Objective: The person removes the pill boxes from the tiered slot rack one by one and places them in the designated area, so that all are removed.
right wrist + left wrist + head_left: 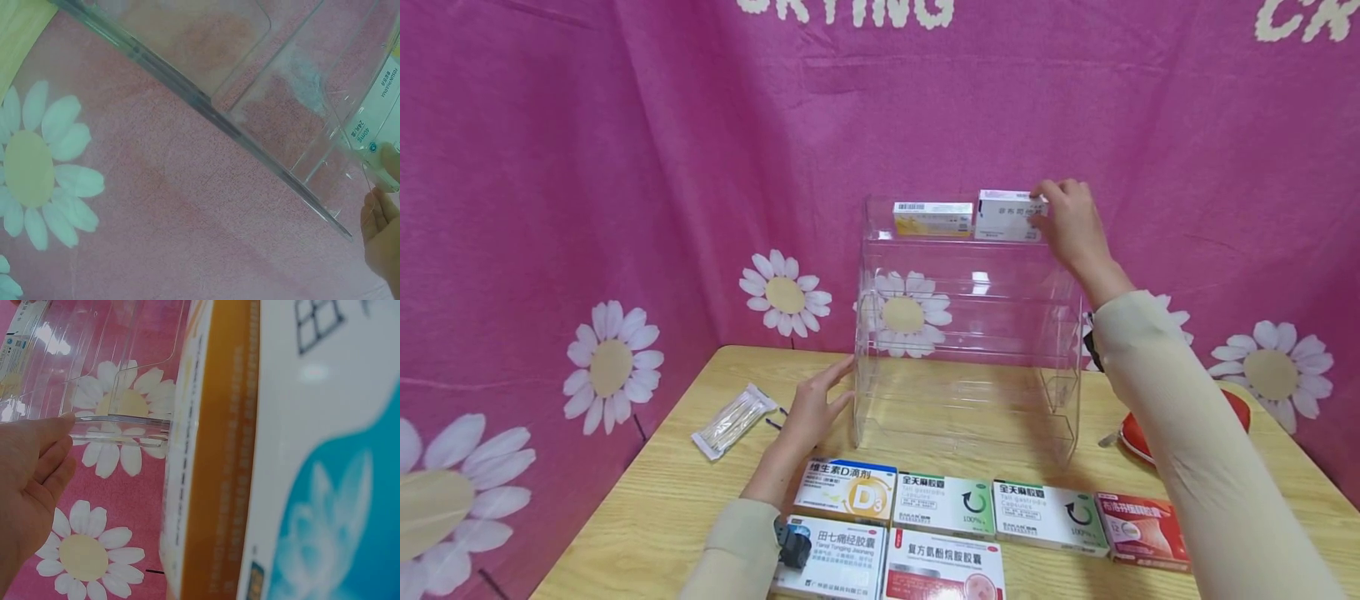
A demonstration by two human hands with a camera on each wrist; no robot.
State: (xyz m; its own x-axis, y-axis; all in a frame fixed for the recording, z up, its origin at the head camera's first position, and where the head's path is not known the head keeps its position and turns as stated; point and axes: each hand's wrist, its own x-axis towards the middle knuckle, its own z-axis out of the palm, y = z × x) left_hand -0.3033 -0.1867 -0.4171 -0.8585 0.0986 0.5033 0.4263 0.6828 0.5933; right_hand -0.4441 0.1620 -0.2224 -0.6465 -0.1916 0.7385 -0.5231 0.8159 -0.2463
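A clear plastic stepped rack (pixel 1063 392) stands on the wooden table. On its top tier, my right hand (pixel 1072 225) pinches the right end of a white medicine box (pixel 1007 218) between thumb and fingers. A yellow-and-white medicine box (pixel 932 220) sits just left of it on the same tier. Low on the rack's left side, my left hand (pixel 811 410) rests its extended fingers against the panel. The left wrist view shows those fingers (pixel 56 434) along the clear edge. In the right wrist view the white box (pixel 378 119) shows through the plastic above my fingers.
In front of the rack lie a vitamin D box (pixel 846 492), two green-and-white capsule boxes (pixel 946 504), a red box (pixel 1142 533) and two nearer boxes (pixel 943 567). A cotton swab packet (pixel 733 422) lies left, a red pouch (pixel 1232 412) right. A pink curtain (pixel 700 167) hangs behind.
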